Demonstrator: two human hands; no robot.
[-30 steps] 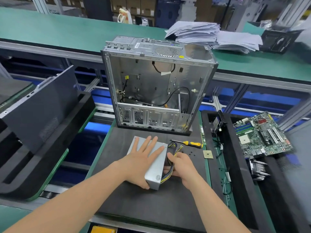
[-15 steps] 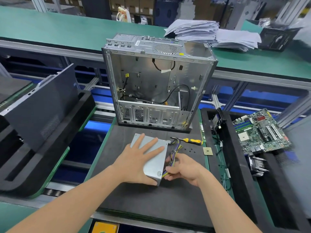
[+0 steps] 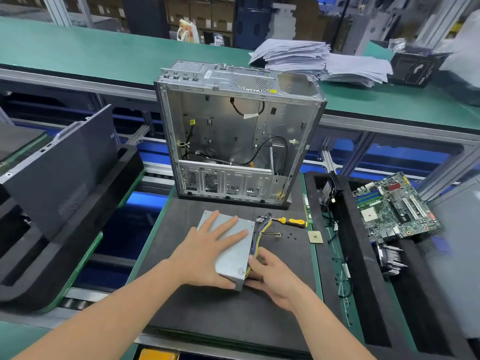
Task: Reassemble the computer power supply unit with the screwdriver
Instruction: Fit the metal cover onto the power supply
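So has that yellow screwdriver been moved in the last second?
No. The screwdriver lies where it did, on the black mat just in front of the right corner of the computer case.

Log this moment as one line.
left hand: flat on power supply | right hand: at its cable side | screwdriver: on mat, untouched
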